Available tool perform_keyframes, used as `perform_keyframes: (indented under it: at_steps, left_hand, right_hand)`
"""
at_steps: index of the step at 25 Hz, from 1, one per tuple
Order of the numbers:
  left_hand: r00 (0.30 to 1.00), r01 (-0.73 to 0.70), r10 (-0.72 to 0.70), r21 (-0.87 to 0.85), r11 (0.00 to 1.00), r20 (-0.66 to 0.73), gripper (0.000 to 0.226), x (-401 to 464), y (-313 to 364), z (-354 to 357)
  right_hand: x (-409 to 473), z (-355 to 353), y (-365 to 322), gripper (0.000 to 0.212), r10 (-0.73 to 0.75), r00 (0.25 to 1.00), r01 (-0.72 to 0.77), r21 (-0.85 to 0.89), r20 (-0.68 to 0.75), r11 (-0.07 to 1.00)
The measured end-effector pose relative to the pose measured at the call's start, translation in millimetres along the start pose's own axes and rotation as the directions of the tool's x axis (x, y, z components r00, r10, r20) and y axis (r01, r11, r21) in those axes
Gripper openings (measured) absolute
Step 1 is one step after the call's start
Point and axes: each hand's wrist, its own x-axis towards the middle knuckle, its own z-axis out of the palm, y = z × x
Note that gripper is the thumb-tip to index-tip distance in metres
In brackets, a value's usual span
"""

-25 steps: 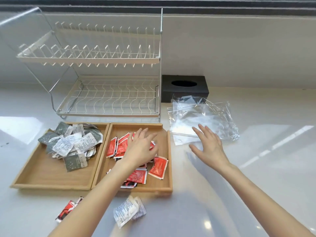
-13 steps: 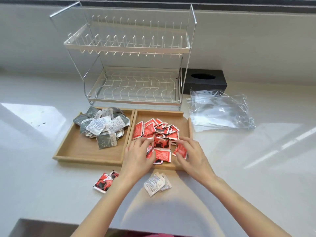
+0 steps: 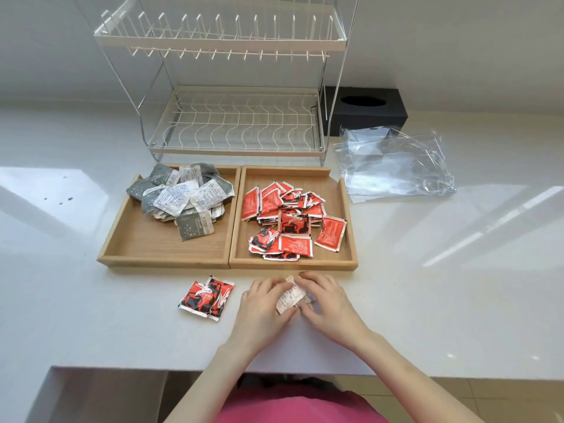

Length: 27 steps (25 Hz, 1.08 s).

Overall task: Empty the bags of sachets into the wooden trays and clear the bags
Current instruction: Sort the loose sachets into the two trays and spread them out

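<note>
Gathering white sachets (image 3: 291, 296) at lower centre of frame: left hand (image 3: 265, 303) and right hand (image 3: 328, 302), fingers curled round them on bench (image 3: 427, 300); sachets partly hidden, print too small to read. Red sachets (image 3: 207, 297) loose just left. Left tray (image 3: 158, 245) holds grey-white pile, right tray (image 3: 348, 239) red pile. Empty bags (image 3: 393, 166) at right, before black box (image 3: 366, 112). Dish rack (image 3: 232, 87) behind, top cut off.

Fine print on the grey-white sachets (image 3: 183, 195) and red sachets (image 3: 290, 221), none of it legible.
</note>
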Motion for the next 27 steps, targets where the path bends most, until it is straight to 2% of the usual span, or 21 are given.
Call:
perform_keyframes:
  at_steps: [4,9,10,13,16,20,27]
  left_hand:
    - [0.999,-0.029,0.027,-0.080,0.996,-0.029,0.038,1.5,-8.2,-1.0]
    - [0.992,-0.029,0.005,-0.186,0.982,-0.128,0.030,-5.2,-13.0,-6.8]
    - [0.990,-0.017,-0.012,-0.207,0.978,-0.142,0.029,-5.9,-13.1,-11.4]
    - [0.974,-0.013,-0.054,-0.291,0.957,-0.222,0.028,-7.0,-18.6,-35.8]
    - [0.934,-0.018,-0.122,-0.384,0.923,-0.335,0.031,-4.8,-31.1,-65.8]
    - [0.885,0.018,-0.171,-0.336,0.942,-0.433,0.034,7.7,-60.0,-97.6]
    - [0.927,0.132,-0.188,-0.186,0.974,-0.325,0.033,27.3,-107.2,-118.5]
  right_hand:
    - [5.0,-1.3,-4.2,0.074,0.008,0.996,-0.002,-0.069,0.084,0.998]
    - [-0.5,5.4,-13.5,0.078,0.065,0.992,-0.058,-0.070,0.105,0.996]
    - [-1.5,6.4,-15.5,0.073,0.063,0.993,-0.058,-0.053,0.099,0.997]
    - [2.0,3.4,-24.4,0.030,0.064,0.997,-0.068,0.105,0.035,0.992]
    - [14.9,-6.0,-42.4,0.010,0.067,0.998,-0.064,0.183,-0.006,0.981]
    - [48.2,-14.8,-77.8,0.024,0.015,1.000,-0.014,0.223,-0.004,0.975]
    - [115.3,-2.1,-132.7,0.038,0.044,0.996,-0.059,0.197,0.077,0.979]
